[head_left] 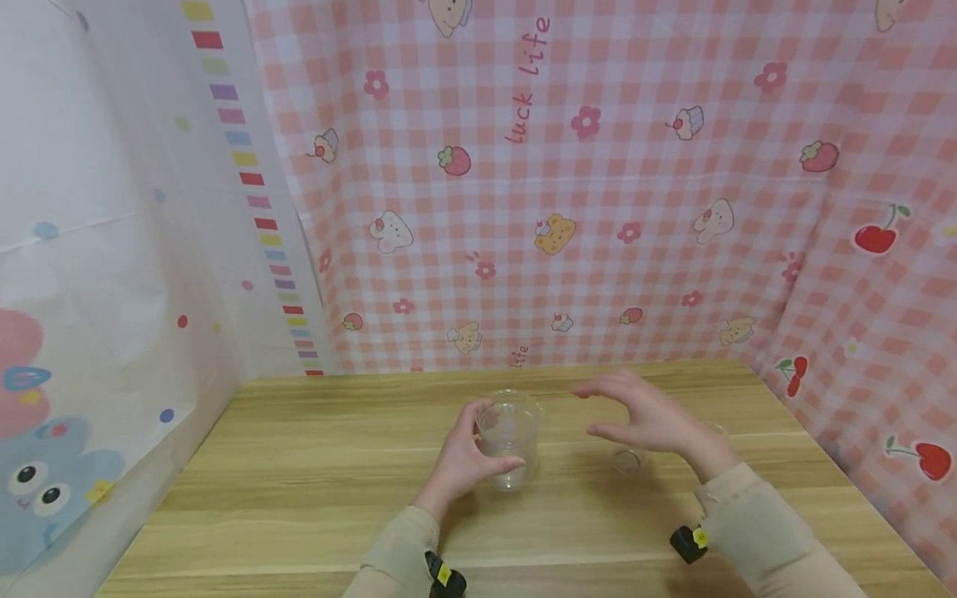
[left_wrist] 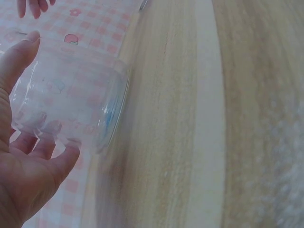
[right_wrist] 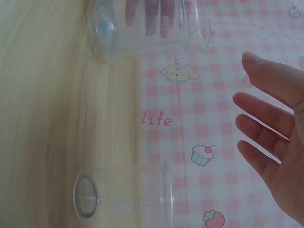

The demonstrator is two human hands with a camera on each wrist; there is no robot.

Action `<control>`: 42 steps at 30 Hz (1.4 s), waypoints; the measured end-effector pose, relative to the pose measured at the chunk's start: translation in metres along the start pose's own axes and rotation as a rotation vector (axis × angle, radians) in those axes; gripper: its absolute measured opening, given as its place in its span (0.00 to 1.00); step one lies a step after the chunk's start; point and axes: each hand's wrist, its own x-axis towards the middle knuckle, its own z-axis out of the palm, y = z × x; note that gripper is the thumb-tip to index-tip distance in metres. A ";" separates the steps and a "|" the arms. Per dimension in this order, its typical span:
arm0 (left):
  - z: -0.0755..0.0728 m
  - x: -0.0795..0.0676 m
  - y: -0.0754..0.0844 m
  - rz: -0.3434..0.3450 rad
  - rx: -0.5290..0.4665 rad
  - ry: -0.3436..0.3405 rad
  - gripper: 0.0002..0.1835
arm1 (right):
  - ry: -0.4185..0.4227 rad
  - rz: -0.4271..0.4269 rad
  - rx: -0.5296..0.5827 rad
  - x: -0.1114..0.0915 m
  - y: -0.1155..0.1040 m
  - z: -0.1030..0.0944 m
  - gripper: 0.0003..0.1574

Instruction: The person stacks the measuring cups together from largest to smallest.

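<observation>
A clear plastic cup (head_left: pixel 516 436) stands upright on the table, left of the right hand. My left hand (head_left: pixel 465 458) grips it from the left, thumb along its near side and fingers round its far side. The left wrist view shows those fingertips against the wall of the cup (left_wrist: pixel 71 90). My right hand (head_left: pixel 646 415) is raised with thumb and fingers spread apart, holding nothing. Below and behind it stands a second clear cup (head_left: pixel 628 461), partly hidden by the right hand and wrist; the right wrist view shows this cup (right_wrist: pixel 123 204) upright, apart from the fingers.
The wooden table (head_left: pixel 299 465) reaches back to a pink checked cloth (head_left: pixel 553 166) with printed animals and fruit. A white patterned sheet (head_left: pixel 112 249) hangs on the left side. More checked cloth with cherries (head_left: pixel 875 241) hangs at the right.
</observation>
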 end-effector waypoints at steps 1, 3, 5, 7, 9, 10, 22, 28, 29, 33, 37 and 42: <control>0.000 0.000 0.000 0.000 0.000 0.001 0.52 | 0.000 0.003 -0.004 -0.001 0.001 0.001 0.29; 0.000 0.001 -0.001 0.000 0.000 0.002 0.52 | 0.003 0.009 -0.001 -0.004 0.002 0.001 0.30; 0.000 0.001 -0.001 -0.001 0.003 0.002 0.52 | 0.003 0.018 0.003 -0.006 0.004 0.002 0.31; 0.000 0.000 0.000 0.003 0.003 0.001 0.52 | 0.005 0.025 0.009 -0.009 0.005 0.002 0.32; 0.000 0.000 0.000 -0.003 0.007 -0.001 0.52 | 0.006 0.028 0.014 -0.011 0.006 0.002 0.33; 0.000 -0.001 0.001 -0.005 0.008 -0.002 0.52 | 0.006 0.029 0.016 -0.013 0.007 0.003 0.33; 0.000 -0.001 0.002 0.001 0.011 -0.003 0.53 | -0.006 0.123 0.030 -0.028 0.015 -0.001 0.40; 0.000 0.000 0.001 0.003 0.019 0.000 0.53 | -0.011 0.150 0.039 -0.032 0.018 -0.002 0.41; 0.000 0.000 0.001 0.002 0.020 -0.001 0.53 | -0.011 0.152 0.037 -0.033 0.019 -0.002 0.41; 0.000 0.000 0.001 -0.015 0.015 -0.002 0.53 | -0.012 0.164 0.035 -0.036 0.020 -0.001 0.41; 0.000 -0.001 0.001 -0.025 0.005 -0.001 0.53 | -0.008 0.172 0.027 -0.039 0.022 0.000 0.41; 0.000 -0.001 0.002 -0.023 0.003 0.000 0.53 | -0.003 0.163 0.009 -0.042 0.025 0.000 0.42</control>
